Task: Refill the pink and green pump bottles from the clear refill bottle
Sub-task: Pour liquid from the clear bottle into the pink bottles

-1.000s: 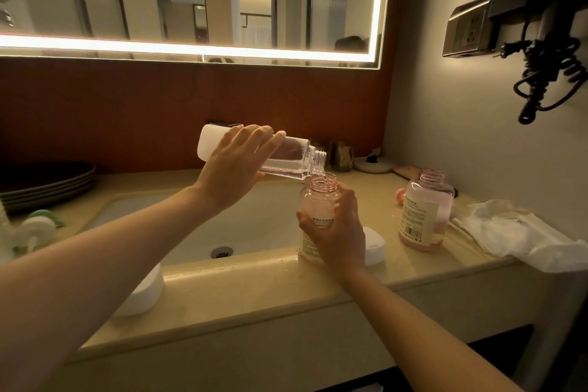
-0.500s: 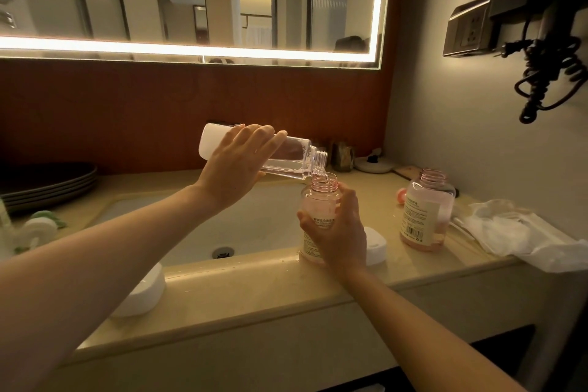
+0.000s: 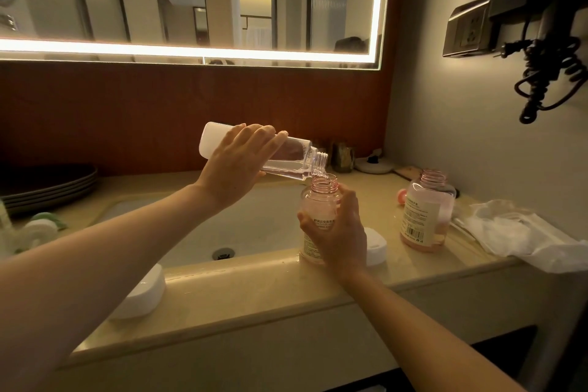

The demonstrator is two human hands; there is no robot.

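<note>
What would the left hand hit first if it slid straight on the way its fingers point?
Probably the small dark jar beyond the neck of the clear refill bottle that the left hand grips; depth is unclear, so it might pass in front.

Basin (image 3: 254, 226) free, lid (image 3: 377, 247) perhaps crowding pink bottle (image 3: 319, 204)

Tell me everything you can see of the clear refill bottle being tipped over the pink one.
The clear refill bottle looks like transparent plastic, with a white far end and an uncapped threaded neck. It is held in the air, tipped nearly level, neck slightly down to the right, above the open mouth of the nearer pink bottle. A little clear liquid lies along its lower side and runs out. The left hand grips its middle; whether the neck touches that mouth is unclear.
</note>
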